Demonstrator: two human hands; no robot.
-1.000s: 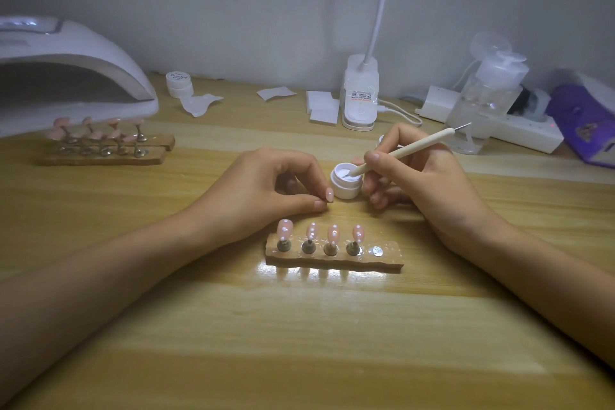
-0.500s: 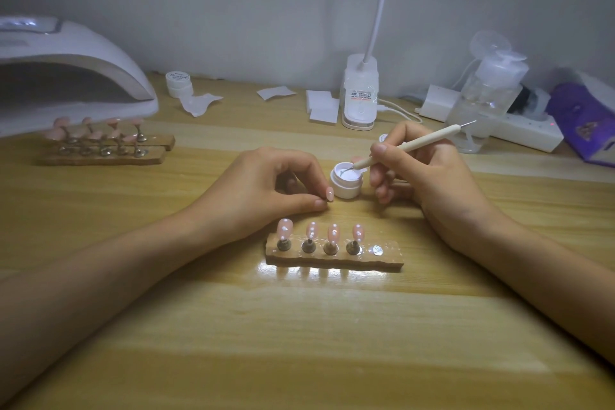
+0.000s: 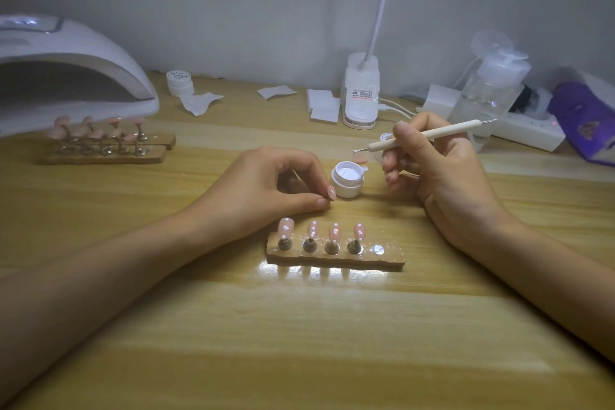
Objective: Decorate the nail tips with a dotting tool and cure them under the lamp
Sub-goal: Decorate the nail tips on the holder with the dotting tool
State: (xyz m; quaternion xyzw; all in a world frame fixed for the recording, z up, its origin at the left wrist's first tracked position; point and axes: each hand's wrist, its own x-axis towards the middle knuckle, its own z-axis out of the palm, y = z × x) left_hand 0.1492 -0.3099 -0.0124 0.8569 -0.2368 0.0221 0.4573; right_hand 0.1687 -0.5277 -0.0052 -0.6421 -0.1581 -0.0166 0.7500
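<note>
Four glossy pink nail tips (image 3: 321,232), dotted white, stand on metal pegs in a rough wooden block (image 3: 392,261) at near centre. The right hand (image 3: 442,173) pinches a slim dotting tool (image 3: 429,134) above the round white pot (image 3: 347,181). The left hand (image 3: 266,186) is curled, thumb and forefinger pressed together against the pot. A drip or nudged peg could smear wet dots. A domed lamp (image 3: 83,53) sits far left.

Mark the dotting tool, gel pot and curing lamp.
dotting tool (image 3: 446,130), head view, middle of the pale handle.
gel pot (image 3: 347,189), head view, white side wall.
curing lamp (image 3: 83,43), head view, top of the shell.
</note>
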